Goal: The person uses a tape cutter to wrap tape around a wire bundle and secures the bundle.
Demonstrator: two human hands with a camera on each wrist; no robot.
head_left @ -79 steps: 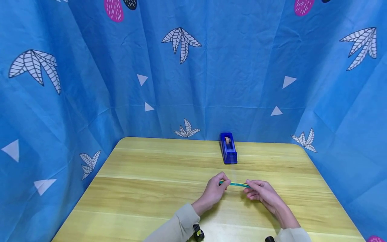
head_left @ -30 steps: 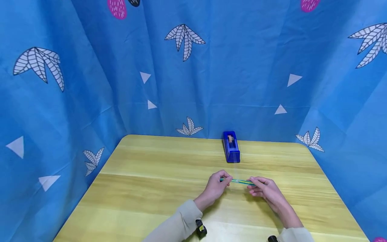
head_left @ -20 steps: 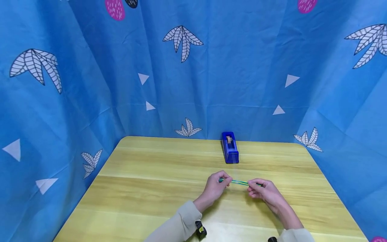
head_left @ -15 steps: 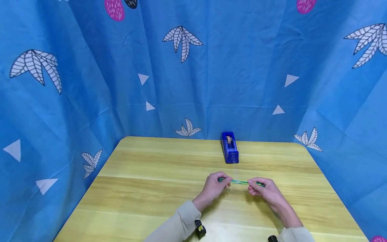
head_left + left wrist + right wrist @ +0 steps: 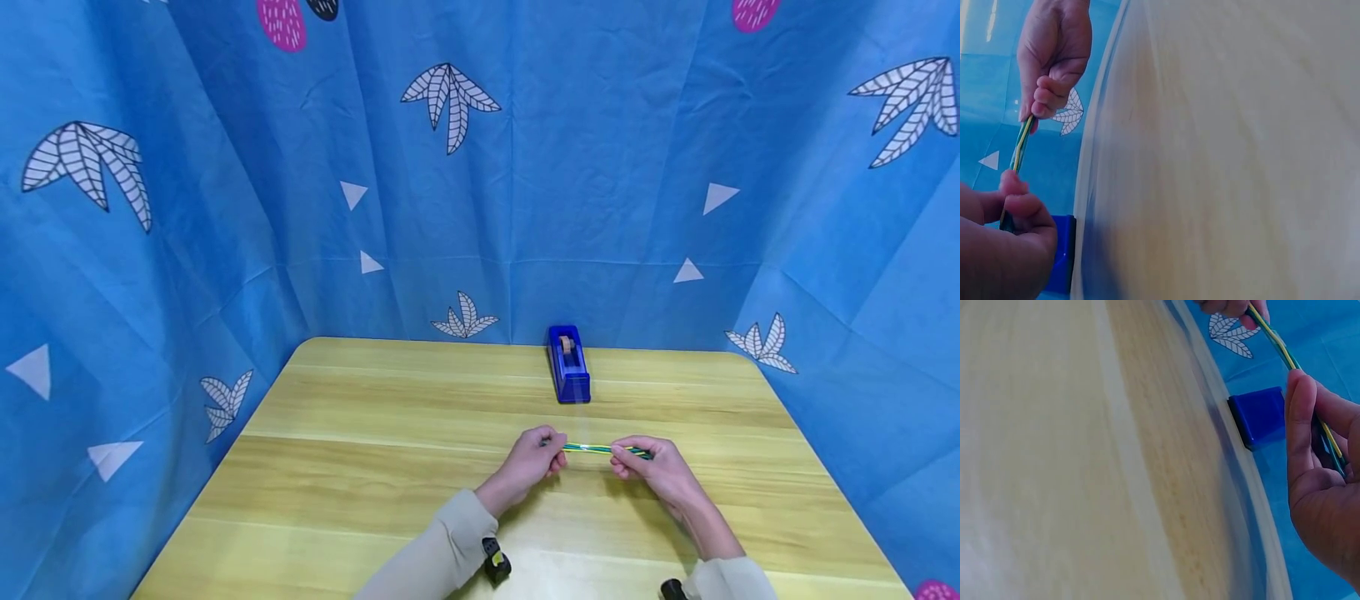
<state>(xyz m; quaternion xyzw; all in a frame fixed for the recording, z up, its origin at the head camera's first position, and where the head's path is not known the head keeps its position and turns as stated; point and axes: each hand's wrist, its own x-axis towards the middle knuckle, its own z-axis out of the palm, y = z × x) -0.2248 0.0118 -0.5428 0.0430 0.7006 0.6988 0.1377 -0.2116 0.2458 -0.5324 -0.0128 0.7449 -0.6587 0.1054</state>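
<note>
A bundle of thin green and yellow wires (image 5: 588,448) is stretched sideways between my two hands above the table. My left hand (image 5: 525,461) pinches its left part between thumb and fingers, while my right hand (image 5: 660,469) pinches the right part. Loose wire ends (image 5: 1335,450) stick out behind the right thumb and fingers in the right wrist view. Around the middle of the bundle is a shiny patch, and a faint clear strip of tape (image 5: 581,421) runs from there back toward the blue tape dispenser (image 5: 569,367).
The dispenser stands at the back of the wood-grain table (image 5: 360,433), its front facing my hands. A blue patterned curtain (image 5: 585,167) hangs behind the table and along both sides. Black wrist cameras (image 5: 496,562) sit at my sleeves.
My right fingers now hold the bundle further in, with more wire showing beyond them than at first. The left hand has turned slightly over the bundle. The dispenser stays put.
</note>
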